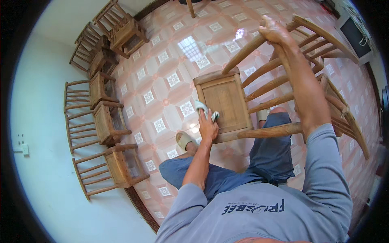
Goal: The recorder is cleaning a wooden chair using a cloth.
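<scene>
A wooden chair point(225, 106) stands tilted in front of me, its panelled seat facing up and its spindled back leaning to the right. My right hand point(275, 32) is closed around the upper end of a back post point(244, 54). With my left hand point(208, 127) I hold a pale, crumpled cloth point(200, 106) against the front rim of the seat. The cloth pokes out on both sides of my fingers. My right forearm crosses over the chair's spindles point(267, 83) and hides part of the back.
Several similar wooden chairs point(104, 126) line the white wall point(42, 100) at left. More chairs point(326, 36) point(349, 115) stand close by on the right. Patterned tiles point(165, 82) cover the floor. A dark-fronted appliance point(355, 38) is at the upper right.
</scene>
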Demonstrator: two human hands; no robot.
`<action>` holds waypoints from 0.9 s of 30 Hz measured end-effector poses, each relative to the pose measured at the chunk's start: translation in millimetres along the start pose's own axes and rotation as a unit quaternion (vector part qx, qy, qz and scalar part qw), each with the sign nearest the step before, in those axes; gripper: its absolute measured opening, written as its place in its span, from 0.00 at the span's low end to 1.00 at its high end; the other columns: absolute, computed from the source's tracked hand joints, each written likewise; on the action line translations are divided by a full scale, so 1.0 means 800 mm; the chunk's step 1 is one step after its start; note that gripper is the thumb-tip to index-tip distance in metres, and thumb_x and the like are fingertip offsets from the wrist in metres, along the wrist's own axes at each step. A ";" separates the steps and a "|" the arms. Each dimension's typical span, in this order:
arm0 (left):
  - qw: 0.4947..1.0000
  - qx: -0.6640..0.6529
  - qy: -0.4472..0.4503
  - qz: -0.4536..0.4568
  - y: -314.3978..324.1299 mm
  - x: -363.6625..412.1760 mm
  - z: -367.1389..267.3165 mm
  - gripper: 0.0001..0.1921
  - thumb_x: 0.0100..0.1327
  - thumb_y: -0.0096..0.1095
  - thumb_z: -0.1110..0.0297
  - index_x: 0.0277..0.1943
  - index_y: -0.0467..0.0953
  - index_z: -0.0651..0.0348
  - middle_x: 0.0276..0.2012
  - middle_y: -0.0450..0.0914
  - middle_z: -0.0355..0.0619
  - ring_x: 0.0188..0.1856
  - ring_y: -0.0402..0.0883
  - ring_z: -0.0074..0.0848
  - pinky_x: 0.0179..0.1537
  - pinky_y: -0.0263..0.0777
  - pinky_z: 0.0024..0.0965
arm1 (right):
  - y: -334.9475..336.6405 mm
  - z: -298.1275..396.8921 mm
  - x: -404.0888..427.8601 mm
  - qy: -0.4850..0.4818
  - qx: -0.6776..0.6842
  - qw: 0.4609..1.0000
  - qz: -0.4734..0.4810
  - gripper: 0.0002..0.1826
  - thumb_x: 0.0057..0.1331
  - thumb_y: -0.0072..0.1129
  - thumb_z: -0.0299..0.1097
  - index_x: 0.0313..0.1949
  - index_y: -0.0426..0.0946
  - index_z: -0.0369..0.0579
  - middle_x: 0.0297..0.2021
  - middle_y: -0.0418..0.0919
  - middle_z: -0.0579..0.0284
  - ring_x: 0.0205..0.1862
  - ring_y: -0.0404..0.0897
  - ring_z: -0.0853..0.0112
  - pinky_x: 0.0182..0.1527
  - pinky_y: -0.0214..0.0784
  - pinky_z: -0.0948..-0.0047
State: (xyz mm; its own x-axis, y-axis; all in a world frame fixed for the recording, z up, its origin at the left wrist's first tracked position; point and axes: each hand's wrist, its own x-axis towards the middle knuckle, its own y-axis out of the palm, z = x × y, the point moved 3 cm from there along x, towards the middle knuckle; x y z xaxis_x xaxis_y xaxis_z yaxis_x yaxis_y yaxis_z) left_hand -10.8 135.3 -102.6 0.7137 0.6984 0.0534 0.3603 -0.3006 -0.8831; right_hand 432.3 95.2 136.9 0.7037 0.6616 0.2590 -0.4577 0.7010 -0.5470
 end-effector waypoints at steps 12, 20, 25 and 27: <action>0.992 -0.038 -0.108 -0.059 0.002 -0.149 0.037 0.35 0.59 0.59 0.71 0.71 0.64 0.49 0.69 0.56 0.71 0.61 0.68 0.64 0.61 0.66 0.53 | 0.081 0.138 -0.023 0.026 -0.211 0.972 0.098 0.15 0.67 0.51 0.37 0.49 0.71 0.43 0.37 0.82 0.44 0.33 0.82 0.56 0.36 0.75 0.55; 0.983 -0.096 -0.154 -0.035 -0.005 -0.189 0.035 0.32 0.57 0.60 0.73 0.68 0.68 0.54 0.66 0.60 0.72 0.60 0.69 0.63 0.61 0.67 0.52 | 0.097 0.121 -0.037 0.005 -0.176 0.978 0.115 0.15 0.65 0.52 0.39 0.47 0.73 0.44 0.31 0.81 0.45 0.25 0.82 0.59 0.28 0.74 0.57; 0.973 -0.096 -0.210 0.012 -0.012 -0.178 0.011 0.33 0.59 0.60 0.69 0.70 0.66 0.57 0.68 0.58 0.71 0.65 0.63 0.66 0.64 0.63 0.54 | 0.059 0.118 -0.058 0.038 -0.206 0.971 0.113 0.13 0.66 0.51 0.39 0.43 0.71 0.43 0.27 0.79 0.46 0.17 0.77 0.63 0.22 0.70 0.61; 0.985 -0.056 -0.160 -0.034 -0.006 -0.163 -0.003 0.34 0.60 0.60 0.66 0.70 0.65 0.57 0.70 0.56 0.70 0.69 0.58 0.65 0.65 0.60 0.57 | 0.056 0.113 -0.058 -0.029 -0.206 0.974 0.085 0.13 0.66 0.51 0.40 0.42 0.70 0.43 0.25 0.77 0.49 0.15 0.75 0.66 0.20 0.67 0.62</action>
State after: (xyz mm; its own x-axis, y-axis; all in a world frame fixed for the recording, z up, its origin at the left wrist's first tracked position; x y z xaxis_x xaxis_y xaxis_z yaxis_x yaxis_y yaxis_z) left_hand -104.2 43.8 -104.4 0.4656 0.8833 -0.0546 0.4778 -0.3028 -0.8246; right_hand 329.8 119.8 172.5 0.5996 0.7812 0.1739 -0.2999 0.4207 -0.8562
